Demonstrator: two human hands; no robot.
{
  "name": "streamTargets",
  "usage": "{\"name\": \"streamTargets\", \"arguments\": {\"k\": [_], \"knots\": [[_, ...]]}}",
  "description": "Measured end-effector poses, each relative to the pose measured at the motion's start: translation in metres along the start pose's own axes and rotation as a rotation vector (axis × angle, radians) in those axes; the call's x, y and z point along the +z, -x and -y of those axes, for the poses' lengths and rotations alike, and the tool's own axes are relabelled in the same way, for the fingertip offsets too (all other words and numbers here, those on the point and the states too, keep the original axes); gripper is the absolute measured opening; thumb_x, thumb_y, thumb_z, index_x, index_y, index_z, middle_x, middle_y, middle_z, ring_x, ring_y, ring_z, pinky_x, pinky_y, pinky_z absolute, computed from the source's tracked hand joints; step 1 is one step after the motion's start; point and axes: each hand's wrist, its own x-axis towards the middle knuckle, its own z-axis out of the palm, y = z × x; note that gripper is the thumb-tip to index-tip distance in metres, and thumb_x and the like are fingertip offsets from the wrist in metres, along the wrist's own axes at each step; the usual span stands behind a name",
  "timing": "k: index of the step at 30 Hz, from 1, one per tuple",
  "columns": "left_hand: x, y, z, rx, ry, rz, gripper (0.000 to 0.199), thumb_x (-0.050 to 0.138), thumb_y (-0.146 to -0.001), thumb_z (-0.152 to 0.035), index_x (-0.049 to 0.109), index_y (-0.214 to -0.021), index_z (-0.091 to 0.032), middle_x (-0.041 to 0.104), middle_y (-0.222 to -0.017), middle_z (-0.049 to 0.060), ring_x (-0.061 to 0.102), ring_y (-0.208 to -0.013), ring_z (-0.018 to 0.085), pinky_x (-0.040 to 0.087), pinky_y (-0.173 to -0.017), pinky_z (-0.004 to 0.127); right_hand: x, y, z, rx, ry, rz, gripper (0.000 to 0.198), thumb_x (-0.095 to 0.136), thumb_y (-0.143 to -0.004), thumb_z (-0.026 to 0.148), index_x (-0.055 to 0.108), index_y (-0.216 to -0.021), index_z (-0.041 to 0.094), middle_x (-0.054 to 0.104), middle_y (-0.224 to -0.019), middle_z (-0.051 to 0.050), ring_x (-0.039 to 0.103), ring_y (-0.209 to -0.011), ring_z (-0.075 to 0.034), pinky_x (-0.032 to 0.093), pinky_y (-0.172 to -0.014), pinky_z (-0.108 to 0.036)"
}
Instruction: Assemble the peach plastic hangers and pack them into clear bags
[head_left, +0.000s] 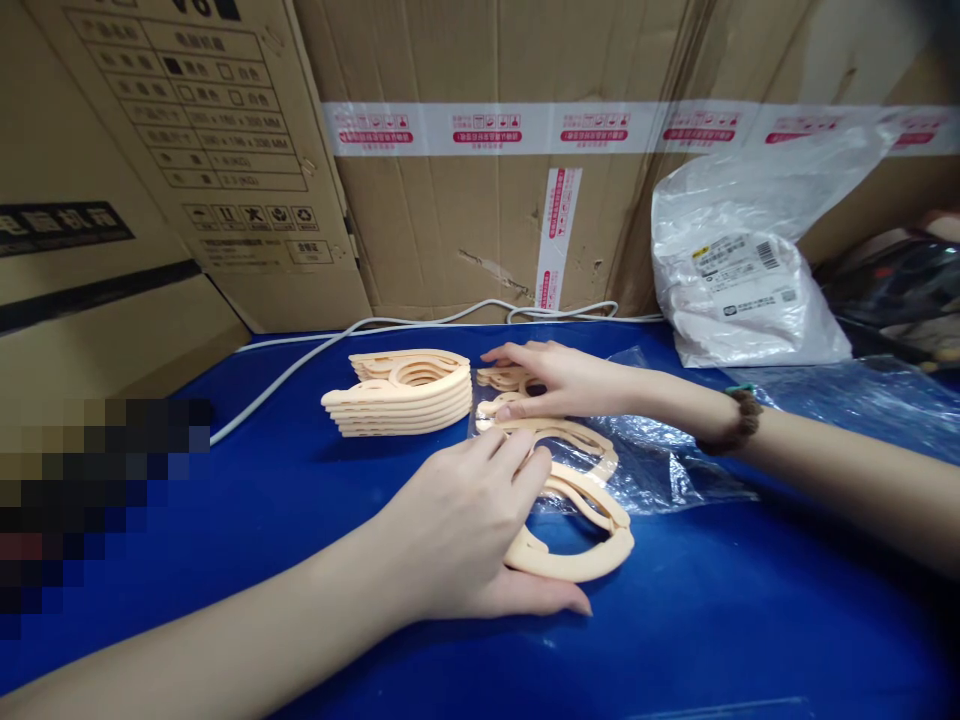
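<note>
Under my left hand (469,530) is a beige folding hanger (596,565), folded into a loop. My fingers curl over its left part and hide it, while the thumb stretches along its near side. My right hand (544,380) rests farther back, fingers stretched out over more beige folding hangers (589,437). These lie in or on a clear plastic bag (682,480); I cannot tell which. Left of my right hand stands a neat stack of several folded hangers (401,405) of the same kind.
Cardboard boxes (465,220) wall off the back and left of the blue tabletop (315,560). A white cable (292,350) runs along the back. At the back right stands a white plastic package (742,290) with a label, beside a dark object (900,290).
</note>
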Motion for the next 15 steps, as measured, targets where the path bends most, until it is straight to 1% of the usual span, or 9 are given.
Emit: {"name": "streamTargets", "arguments": {"k": [3, 6, 8, 10, 11, 12, 13, 14, 15], "knots": [[0.0, 0.0, -0.001, 0.002, 0.003, -0.004, 0.082, 0.051, -0.074, -0.083, 0.063, -0.106, -0.009, 0.068, -0.108, 0.018, 0.065, -0.103, 0.033, 0.056, -0.085, 0.041, -0.001, 0.0, 0.003, 0.006, 0.003, 0.012, 0.065, 0.06, -0.088, 0.054, 0.045, -0.137, 0.014, 0.063, -0.128, -0.017, 0.062, -0.112, -0.029, 0.05, -0.091, -0.044], [-0.001, 0.0, -0.002, 0.011, 0.004, -0.026, 0.082, 0.052, -0.074, -0.082, 0.063, -0.105, -0.007, 0.068, -0.106, 0.018, 0.065, -0.101, 0.033, 0.056, -0.084, 0.041, -0.003, 0.0, 0.003, 0.005, -0.016, 0.014, 0.067, 0.058, -0.088, 0.055, 0.044, -0.139, 0.013, 0.06, -0.133, -0.018, 0.06, -0.116, -0.031, 0.048, -0.094, -0.046], [-0.004, -0.001, -0.001, 0.009, -0.009, -0.053, 0.081, 0.054, -0.074, -0.081, 0.063, -0.106, -0.007, 0.068, -0.106, 0.018, 0.066, -0.099, 0.032, 0.056, -0.083, 0.041, -0.006, 0.003, 0.005, 0.004, -0.058, -0.03, 0.066, 0.056, -0.09, 0.055, 0.043, -0.139, 0.012, 0.055, -0.139, -0.018, 0.056, -0.121, -0.03, 0.045, -0.099, -0.047], [-0.009, -0.002, 0.001, -0.015, -0.038, -0.078, 0.08, 0.054, -0.074, -0.08, 0.063, -0.106, -0.007, 0.068, -0.104, 0.017, 0.067, -0.094, 0.032, 0.056, -0.079, 0.042, -0.012, 0.011, 0.012, 0.032, -0.151, -0.113, 0.059, 0.052, -0.093, 0.053, 0.046, -0.137, 0.014, 0.056, -0.138, -0.015, 0.056, -0.121, -0.027, 0.046, -0.099, -0.044], [-0.012, -0.003, 0.003, -0.031, -0.061, -0.095, 0.08, 0.054, -0.075, -0.08, 0.063, -0.107, -0.007, 0.068, -0.102, 0.018, 0.067, -0.092, 0.032, 0.056, -0.078, 0.042, -0.015, 0.017, 0.017, 0.067, -0.216, -0.162, 0.053, 0.05, -0.094, 0.051, 0.048, -0.134, 0.016, 0.06, -0.132, -0.013, 0.058, -0.117, -0.026, 0.048, -0.096, -0.042], [-0.014, -0.003, 0.005, -0.046, -0.088, -0.117, 0.08, 0.054, -0.076, -0.079, 0.063, -0.108, -0.006, 0.068, -0.102, 0.018, 0.067, -0.091, 0.032, 0.056, -0.076, 0.042, -0.018, 0.024, 0.023, 0.115, -0.287, -0.189, 0.048, 0.048, -0.095, 0.051, 0.051, -0.129, 0.018, 0.065, -0.122, -0.011, 0.062, -0.108, -0.024, 0.051, -0.091, -0.04], [-0.017, -0.004, 0.008, -0.059, -0.115, -0.139, 0.079, 0.054, -0.078, -0.077, 0.062, -0.11, -0.005, 0.067, -0.102, 0.018, 0.067, -0.091, 0.032, 0.056, -0.076, 0.043, -0.02, 0.032, 0.029, 0.175, -0.357, -0.198, 0.044, 0.045, -0.097, 0.051, 0.053, -0.125, 0.02, 0.069, -0.111, -0.008, 0.064, -0.1, -0.022, 0.052, -0.087, -0.039], [-0.019, -0.004, 0.01, -0.07, -0.14, -0.166, 0.079, 0.055, -0.079, -0.076, 0.061, -0.113, -0.005, 0.067, -0.104, 0.019, 0.067, -0.092, 0.033, 0.056, -0.078, 0.043, -0.022, 0.04, 0.036, 0.203, -0.437, -0.225, 0.042, 0.045, -0.097, 0.052, 0.054, -0.122, 0.021, 0.07, -0.102, -0.006, 0.065, -0.093, -0.021, 0.054, -0.08, -0.037], [-0.021, -0.004, 0.012, -0.081, -0.162, -0.19, 0.079, 0.055, -0.08, -0.074, 0.059, -0.116, -0.004, 0.067, -0.106, 0.019, 0.067, -0.094, 0.034, 0.055, -0.079, 0.043, -0.022, 0.049, 0.043, 0.222, -0.544, -0.209, 0.04, 0.048, -0.096, 0.051, 0.054, -0.121, 0.021, 0.07, -0.098, -0.004, 0.066, -0.089, -0.02, 0.054, -0.075, -0.034]]}}
